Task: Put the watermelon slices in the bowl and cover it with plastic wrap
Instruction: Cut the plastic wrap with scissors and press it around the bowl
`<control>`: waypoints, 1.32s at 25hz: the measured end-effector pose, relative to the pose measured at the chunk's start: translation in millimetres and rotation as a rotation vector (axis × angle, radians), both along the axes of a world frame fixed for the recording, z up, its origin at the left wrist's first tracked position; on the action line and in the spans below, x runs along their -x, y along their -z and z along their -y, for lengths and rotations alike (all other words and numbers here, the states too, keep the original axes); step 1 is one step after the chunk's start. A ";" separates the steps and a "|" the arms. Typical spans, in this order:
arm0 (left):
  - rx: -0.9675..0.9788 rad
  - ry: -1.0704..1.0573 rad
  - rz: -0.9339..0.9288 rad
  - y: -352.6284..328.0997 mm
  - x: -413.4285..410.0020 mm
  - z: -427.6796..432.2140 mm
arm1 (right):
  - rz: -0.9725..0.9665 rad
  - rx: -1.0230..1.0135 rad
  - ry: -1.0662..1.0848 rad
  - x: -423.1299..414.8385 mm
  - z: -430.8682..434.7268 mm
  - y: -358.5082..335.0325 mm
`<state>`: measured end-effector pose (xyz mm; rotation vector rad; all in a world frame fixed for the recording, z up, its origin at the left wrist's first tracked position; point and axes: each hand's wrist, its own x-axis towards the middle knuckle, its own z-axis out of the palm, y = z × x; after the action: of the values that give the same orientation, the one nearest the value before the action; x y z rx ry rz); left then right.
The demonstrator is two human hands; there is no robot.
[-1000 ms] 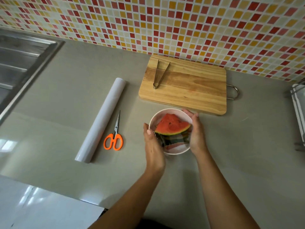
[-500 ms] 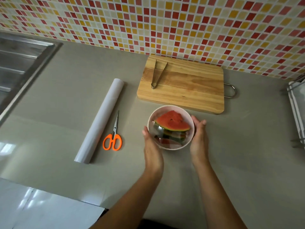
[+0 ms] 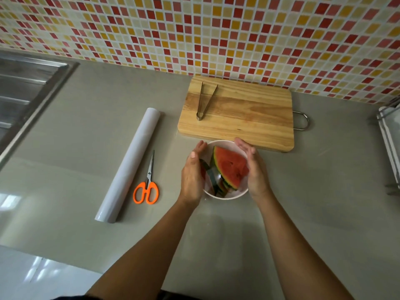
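Observation:
A white bowl (image 3: 225,197) stands on the grey counter just in front of the cutting board. Inside it lie watermelon slices (image 3: 231,167); the top wedge shows red flesh with its green rind turned to the left. A faint sheen lies across the bowl's top, but I cannot tell whether film covers it. My left hand (image 3: 191,178) presses flat against the bowl's left side. My right hand (image 3: 255,172) cups its right side. Between them they hold the bowl. The white roll of plastic wrap (image 3: 129,163) lies to the left, apart from both hands.
Orange-handled scissors (image 3: 147,187) lie between the roll and the bowl. A wooden cutting board (image 3: 244,118) with metal tongs (image 3: 204,102) on it sits against the tiled wall. A steel sink (image 3: 26,87) is at far left, a white dish rack (image 3: 389,137) at far right.
The bowl has turned between my hands: the top wedge's rind faced me before and now faces left. Both hands have shifted around the rim.

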<state>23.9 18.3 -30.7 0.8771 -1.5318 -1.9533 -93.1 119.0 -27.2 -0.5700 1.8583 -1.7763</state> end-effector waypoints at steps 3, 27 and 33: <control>-0.129 -0.003 -0.054 -0.3 14.1 10.4 | 0.013 0.014 0.074 -4.3 4.6 8.5; 0.110 0.435 0.242 -1.1 31.6 58.7 | 0.073 -0.259 0.113 7.0 16.7 -1.9; 0.224 0.486 0.402 -14.8 37.2 67.5 | -0.064 -0.418 0.102 12.4 16.3 -5.2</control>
<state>-13.4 -49.2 -15.9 0.8974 -2.3301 -1.9360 -105.4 102.6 -22.0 -0.3803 2.2538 -1.3782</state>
